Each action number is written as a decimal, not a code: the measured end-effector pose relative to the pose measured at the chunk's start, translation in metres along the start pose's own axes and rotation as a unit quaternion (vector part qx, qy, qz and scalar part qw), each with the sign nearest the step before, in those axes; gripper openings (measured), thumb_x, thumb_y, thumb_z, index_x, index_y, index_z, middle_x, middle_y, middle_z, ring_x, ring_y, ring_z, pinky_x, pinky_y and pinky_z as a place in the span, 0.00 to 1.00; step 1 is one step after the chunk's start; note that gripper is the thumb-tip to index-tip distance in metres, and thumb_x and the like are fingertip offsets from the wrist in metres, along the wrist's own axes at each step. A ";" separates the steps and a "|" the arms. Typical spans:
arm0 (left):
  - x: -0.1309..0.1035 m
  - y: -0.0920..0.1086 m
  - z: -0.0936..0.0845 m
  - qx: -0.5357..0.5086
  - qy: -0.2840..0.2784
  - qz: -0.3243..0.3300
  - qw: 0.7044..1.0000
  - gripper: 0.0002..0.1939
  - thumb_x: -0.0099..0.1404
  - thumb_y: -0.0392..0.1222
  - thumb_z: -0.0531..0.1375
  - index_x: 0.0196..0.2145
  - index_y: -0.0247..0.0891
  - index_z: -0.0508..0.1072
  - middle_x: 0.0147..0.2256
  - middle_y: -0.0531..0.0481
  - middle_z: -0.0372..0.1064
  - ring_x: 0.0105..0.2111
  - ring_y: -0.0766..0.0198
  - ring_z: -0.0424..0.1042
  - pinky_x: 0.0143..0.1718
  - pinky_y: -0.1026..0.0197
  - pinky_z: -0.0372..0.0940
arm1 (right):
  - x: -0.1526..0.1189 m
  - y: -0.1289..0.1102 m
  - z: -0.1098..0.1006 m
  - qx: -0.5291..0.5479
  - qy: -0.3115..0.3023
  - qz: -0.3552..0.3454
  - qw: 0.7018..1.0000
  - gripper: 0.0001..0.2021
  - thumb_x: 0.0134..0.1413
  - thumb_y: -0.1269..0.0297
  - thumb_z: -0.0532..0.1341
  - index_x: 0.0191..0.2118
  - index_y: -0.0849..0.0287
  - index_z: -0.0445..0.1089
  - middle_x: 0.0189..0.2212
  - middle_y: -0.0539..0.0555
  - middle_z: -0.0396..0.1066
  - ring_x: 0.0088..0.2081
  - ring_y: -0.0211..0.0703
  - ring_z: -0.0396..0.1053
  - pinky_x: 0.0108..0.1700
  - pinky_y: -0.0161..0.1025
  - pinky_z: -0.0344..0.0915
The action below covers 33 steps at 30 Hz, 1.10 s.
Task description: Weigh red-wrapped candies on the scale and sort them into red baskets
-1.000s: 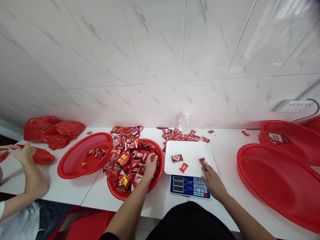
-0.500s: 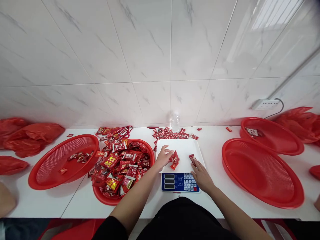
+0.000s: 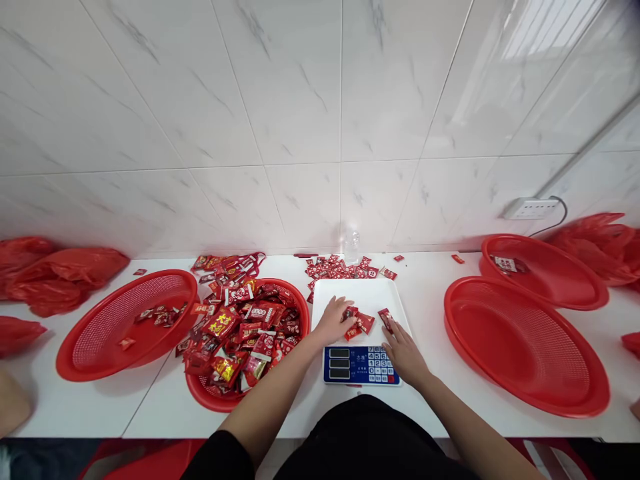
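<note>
My L hand [image 3: 333, 322] resting on white scale tray [image 3: 360, 293], fingers curling round red candy packets [image 3: 358, 323]. My R hand [image 3: 403, 351] lying flat, fingertips pinning another red packet [image 3: 385, 317] at tray edge. Candy basket [image 3: 245, 333] sitting just left of scale.

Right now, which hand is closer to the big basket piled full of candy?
Left. The left hand rests on the scale's white tray, just beside the full basket. The right hand sits over the scale's keypad, farther to the right of it.
</note>
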State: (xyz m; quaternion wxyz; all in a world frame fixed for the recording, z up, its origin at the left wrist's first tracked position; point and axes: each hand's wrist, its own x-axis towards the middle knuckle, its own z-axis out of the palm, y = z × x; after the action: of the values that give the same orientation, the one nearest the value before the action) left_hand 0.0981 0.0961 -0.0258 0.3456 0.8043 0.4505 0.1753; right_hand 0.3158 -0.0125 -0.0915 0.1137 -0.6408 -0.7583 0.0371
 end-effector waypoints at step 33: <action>-0.042 -0.087 -0.039 0.292 -0.008 -0.257 0.921 0.21 0.63 0.31 0.46 0.52 0.31 0.63 0.57 0.33 0.54 0.57 0.49 0.54 0.56 0.50 0.48 | -0.006 0.006 0.011 0.010 -0.014 0.008 1.000 0.27 0.62 0.54 0.41 0.60 0.63 0.56 0.65 0.55 0.40 0.64 0.51 0.43 0.60 0.48 0.52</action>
State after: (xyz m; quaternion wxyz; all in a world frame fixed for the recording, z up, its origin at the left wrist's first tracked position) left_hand -0.0001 0.1069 -0.0589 0.1317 0.7273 0.6704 -0.0654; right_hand 0.3196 -0.0166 -0.1045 0.1090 -0.6454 -0.7541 0.0546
